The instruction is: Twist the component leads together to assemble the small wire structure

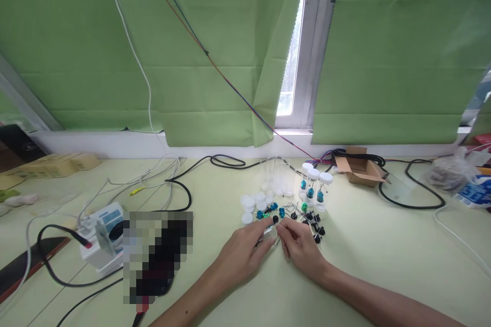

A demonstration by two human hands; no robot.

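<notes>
My left hand [245,248] lies on its side over the table with its fingers wrapped round a clear plastic tube [270,233]. Close against the tube's right end is my right hand [303,248], its thumb and fingers pinched together; what they hold is hidden. Just beyond my hands lie loose small blue parts [282,212] and black knob-like parts [316,230] with thin metal pins. Several white round caps [247,204] sit behind my left hand. Farther back stand clear tubes [282,179] without caps, beside three white-capped tubes [320,195] with blue parts inside.
An open cardboard box [360,171] stands at the back right near bundled cables. Black cable loops [228,162] run along the rear edge. To the left are a white power adapter [102,237] with plugs and a pixelated dark object [157,260]. Plastic bags [447,171] lie far right.
</notes>
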